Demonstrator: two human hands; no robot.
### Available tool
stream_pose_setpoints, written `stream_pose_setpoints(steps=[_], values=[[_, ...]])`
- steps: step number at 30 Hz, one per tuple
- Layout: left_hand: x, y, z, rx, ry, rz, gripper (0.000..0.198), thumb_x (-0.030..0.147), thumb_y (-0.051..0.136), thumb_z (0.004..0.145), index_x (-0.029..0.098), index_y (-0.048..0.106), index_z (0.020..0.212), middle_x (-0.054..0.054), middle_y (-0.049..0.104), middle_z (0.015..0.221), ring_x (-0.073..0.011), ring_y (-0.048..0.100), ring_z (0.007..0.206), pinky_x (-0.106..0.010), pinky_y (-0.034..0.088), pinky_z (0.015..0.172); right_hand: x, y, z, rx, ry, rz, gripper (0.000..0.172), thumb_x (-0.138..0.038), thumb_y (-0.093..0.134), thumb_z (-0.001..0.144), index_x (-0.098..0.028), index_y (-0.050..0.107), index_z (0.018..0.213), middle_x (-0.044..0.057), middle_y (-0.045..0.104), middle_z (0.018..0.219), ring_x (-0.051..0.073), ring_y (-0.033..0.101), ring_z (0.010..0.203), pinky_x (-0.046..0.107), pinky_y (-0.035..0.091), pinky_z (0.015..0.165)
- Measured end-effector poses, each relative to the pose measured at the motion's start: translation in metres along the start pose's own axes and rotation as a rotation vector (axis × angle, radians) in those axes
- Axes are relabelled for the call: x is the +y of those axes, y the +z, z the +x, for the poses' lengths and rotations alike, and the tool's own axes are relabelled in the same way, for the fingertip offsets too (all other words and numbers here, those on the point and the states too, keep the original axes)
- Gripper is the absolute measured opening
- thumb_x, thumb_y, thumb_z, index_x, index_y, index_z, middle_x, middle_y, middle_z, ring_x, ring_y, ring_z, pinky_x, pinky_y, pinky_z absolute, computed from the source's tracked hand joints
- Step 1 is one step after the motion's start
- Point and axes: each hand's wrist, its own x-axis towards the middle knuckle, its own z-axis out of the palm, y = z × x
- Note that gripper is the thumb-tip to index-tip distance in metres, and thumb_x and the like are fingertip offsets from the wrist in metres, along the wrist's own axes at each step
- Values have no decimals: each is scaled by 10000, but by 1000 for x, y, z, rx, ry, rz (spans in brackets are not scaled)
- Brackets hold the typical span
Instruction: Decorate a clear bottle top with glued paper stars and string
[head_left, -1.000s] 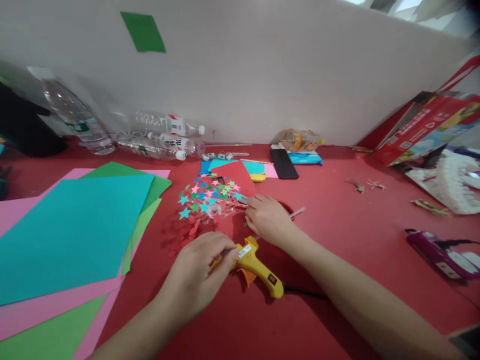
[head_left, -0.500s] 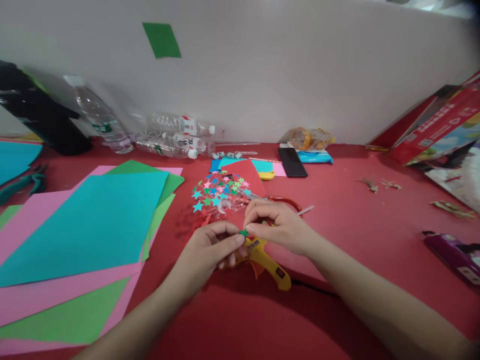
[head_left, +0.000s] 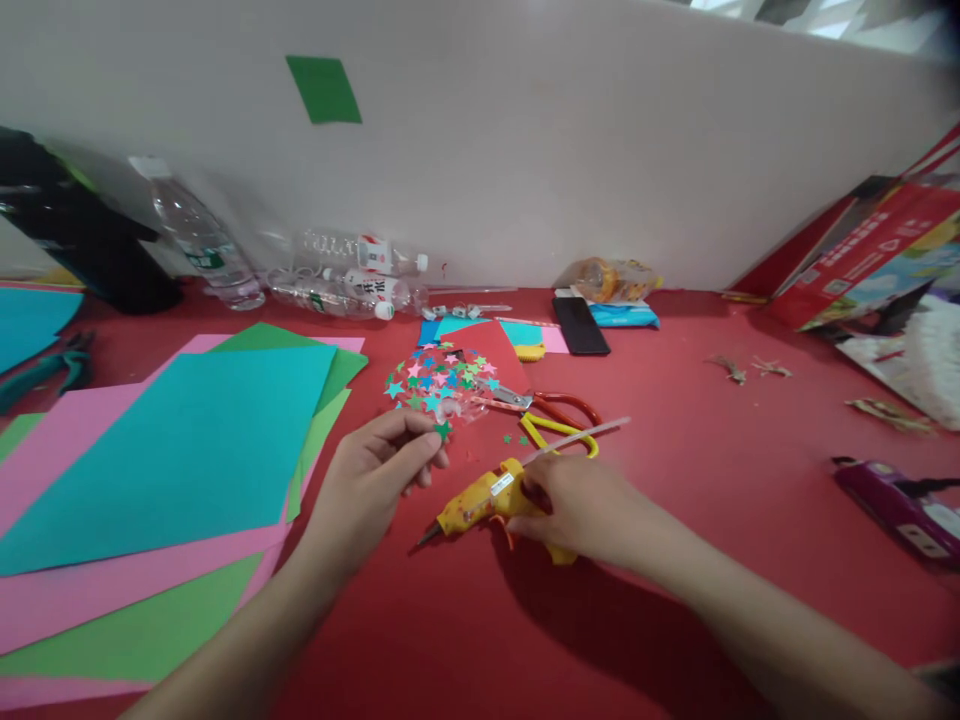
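Note:
My left hand (head_left: 371, 480) pinches a small green paper star (head_left: 443, 430) between thumb and fingers, just below a clear plastic piece covered with several coloured stars (head_left: 440, 388). My right hand (head_left: 581, 510) is wrapped round the handle of a yellow hot glue gun (head_left: 480, 503) that lies on the red table, its nozzle pointing left toward my left hand. A clear glue stick (head_left: 577, 439) sticks out of the gun's back.
Scissors with red and yellow handles (head_left: 551, 418) lie beyond the gun. Teal, pink and green paper sheets (head_left: 172, 450) cover the left. Plastic bottles (head_left: 337, 285), a black phone (head_left: 580, 325), a snack bag (head_left: 611, 280) line the wall. A purple tool (head_left: 896, 505) and red box (head_left: 862, 255) sit right.
My right hand passed the green star to my left hand, then dropped onto the glue gun and gripped it. My left hand lifted away with the star.

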Motion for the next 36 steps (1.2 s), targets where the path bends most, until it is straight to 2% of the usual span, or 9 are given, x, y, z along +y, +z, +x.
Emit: stream_pose_setpoints(steps=[5, 11, 14, 17, 21, 25, 28, 32, 36], values=[[-1, -9, -6, 43, -19, 18, 126, 293, 628, 807, 190, 623, 735, 20, 665, 642, -81, 504, 512, -212, 372, 486, 17, 6, 5, -27, -44, 205, 117, -272, 613, 787, -200, 521, 793, -8, 602, 754, 106, 509, 604, 224, 346, 526], [0, -10, -7, 108, -37, 62, 115, 293, 638, 792, 184, 626, 759, 19, 672, 636, -77, 486, 503, -204, 364, 479, 26, -7, 0, -7, -28, 1007, 346, -299, 715, 734, -235, 394, 848, -40, 534, 821, 103, 517, 677, 220, 424, 601], [-1, -7, -6, 103, -24, 84, 118, 286, 630, 790, 181, 618, 736, 23, 659, 618, -75, 486, 497, -202, 356, 469, 27, -13, -4, 82, 59, 1163, 346, -274, 754, 694, -220, 461, 870, -25, 561, 855, 104, 526, 698, 214, 428, 620], [-3, -5, -8, 71, -30, 118, 129, 288, 618, 804, 185, 618, 727, 22, 656, 639, -76, 492, 515, -200, 359, 474, 27, -17, -6, 48, 154, 1265, 390, -299, 789, 643, -193, 583, 957, 11, 618, 910, 127, 567, 745, 221, 447, 645], [-5, -4, -11, 40, -49, 134, 120, 289, 611, 806, 192, 624, 736, 23, 645, 641, -83, 487, 524, -204, 377, 489, 26, -18, -6, -2, 241, 1360, 371, -277, 811, 595, -180, 648, 913, 14, 653, 824, 134, 595, 704, 236, 473, 647], [-6, -1, -13, -9, -57, 143, 134, 282, 608, 803, 191, 619, 705, 22, 641, 640, -79, 483, 520, -201, 357, 479, 21, -19, -9, -164, 35, 1385, 202, -290, 703, 712, -176, 660, 873, 12, 652, 754, 108, 564, 531, 244, 462, 533], [-6, 2, -14, -26, -77, 111, 126, 270, 602, 794, 192, 606, 696, 30, 630, 619, -77, 473, 514, -196, 352, 474, 14, -19, -16, -240, -13, 1220, 222, -374, 623, 794, -163, 666, 851, 45, 676, 771, 101, 543, 464, 227, 382, 433], [-4, 4, -14, 1, -97, 94, 121, 279, 605, 783, 190, 608, 701, 25, 647, 629, -77, 461, 502, -194, 355, 462, 5, -15, -25, -61, 45, 936, 317, -472, 650, 787, -161, 680, 732, 27, 643, 663, 88, 495, 495, 214, 397, 478], [-2, 5, -15, 19, -109, 117, 132, 294, 615, 781, 188, 616, 704, 20, 667, 635, -79, 457, 497, -193, 377, 471, -2, -9, -28, 74, -4, 882, 348, -534, 659, 777, -208, 708, 889, 42, 703, 848, 161, 615, 716, 269, 517, 666]])
